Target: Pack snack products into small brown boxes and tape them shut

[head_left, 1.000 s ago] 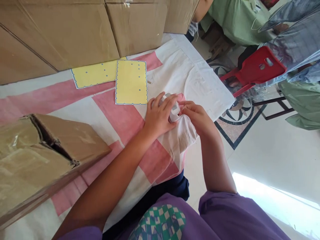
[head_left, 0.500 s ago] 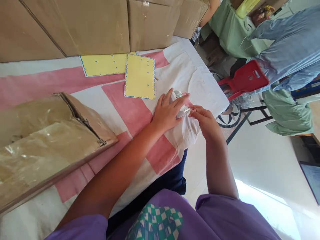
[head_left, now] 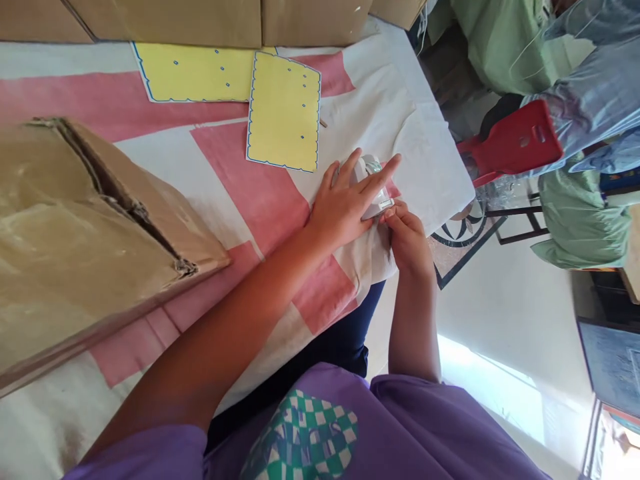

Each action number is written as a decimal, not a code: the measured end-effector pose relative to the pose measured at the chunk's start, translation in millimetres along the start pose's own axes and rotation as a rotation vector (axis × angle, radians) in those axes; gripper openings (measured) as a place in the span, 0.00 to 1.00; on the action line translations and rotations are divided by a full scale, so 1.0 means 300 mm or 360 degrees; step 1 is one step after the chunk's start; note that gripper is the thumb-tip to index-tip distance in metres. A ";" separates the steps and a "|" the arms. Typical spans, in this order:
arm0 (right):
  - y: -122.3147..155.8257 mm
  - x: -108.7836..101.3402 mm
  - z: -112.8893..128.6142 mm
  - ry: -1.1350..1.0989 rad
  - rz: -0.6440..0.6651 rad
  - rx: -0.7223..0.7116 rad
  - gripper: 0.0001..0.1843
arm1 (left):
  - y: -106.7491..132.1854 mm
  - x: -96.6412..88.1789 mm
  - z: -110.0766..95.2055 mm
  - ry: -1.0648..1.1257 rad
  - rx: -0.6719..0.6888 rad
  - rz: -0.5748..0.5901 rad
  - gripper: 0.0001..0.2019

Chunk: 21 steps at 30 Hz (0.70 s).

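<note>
Your left hand [head_left: 340, 210] spreads its fingers over a small, smooth white object [head_left: 384, 200], clasping it against the creased pink-and-white cloth [head_left: 425, 133] near the table's edge. Your right hand [head_left: 409, 237] pinches thumb and fingertips together at the object's end; whatever sits between them is too small to make out.

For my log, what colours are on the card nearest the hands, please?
The card is yellow with blue edging and marks, best in the head view.
</note>
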State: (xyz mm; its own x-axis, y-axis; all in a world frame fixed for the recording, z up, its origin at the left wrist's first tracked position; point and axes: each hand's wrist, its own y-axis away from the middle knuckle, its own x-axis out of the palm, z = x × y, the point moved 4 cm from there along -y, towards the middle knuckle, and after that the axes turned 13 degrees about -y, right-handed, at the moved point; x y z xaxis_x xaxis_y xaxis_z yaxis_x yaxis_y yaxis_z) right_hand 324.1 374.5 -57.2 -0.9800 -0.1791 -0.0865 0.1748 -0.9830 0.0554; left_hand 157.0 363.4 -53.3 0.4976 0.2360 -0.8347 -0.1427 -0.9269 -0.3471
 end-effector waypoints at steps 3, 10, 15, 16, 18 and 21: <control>0.008 0.010 0.018 -0.0082 -0.0017 0.0034 0.13 | 0.000 -0.009 -0.001 -0.0008 -0.0004 0.0008 0.42; 0.006 0.014 0.099 -0.0160 0.0012 0.0338 0.14 | -0.003 -0.023 -0.007 -0.0034 -0.0043 0.0056 0.43; 0.017 0.025 0.068 0.0064 -0.0173 0.0177 0.13 | -0.005 -0.022 -0.006 0.0012 -0.0035 0.0075 0.42; 0.022 0.029 0.053 0.0132 -0.0254 0.0089 0.11 | -0.005 -0.021 -0.005 0.0006 -0.0033 0.0064 0.41; 0.029 0.039 0.021 0.0231 -0.0348 -0.0026 0.11 | -0.003 -0.020 -0.002 -0.0026 -0.0021 0.0029 0.41; 0.025 0.044 -0.010 0.0272 -0.0307 -0.0024 0.14 | -0.001 -0.013 0.002 -0.0071 -0.0002 -0.0023 0.44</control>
State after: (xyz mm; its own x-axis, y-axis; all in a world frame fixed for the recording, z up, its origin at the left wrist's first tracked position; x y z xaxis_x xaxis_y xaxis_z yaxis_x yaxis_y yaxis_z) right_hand 312.7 364.7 -61.0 -0.9652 0.0088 -0.2612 -0.0109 -0.9999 0.0066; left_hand 154.8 363.1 -50.2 0.4609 0.2619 -0.8479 -0.1349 -0.9237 -0.3586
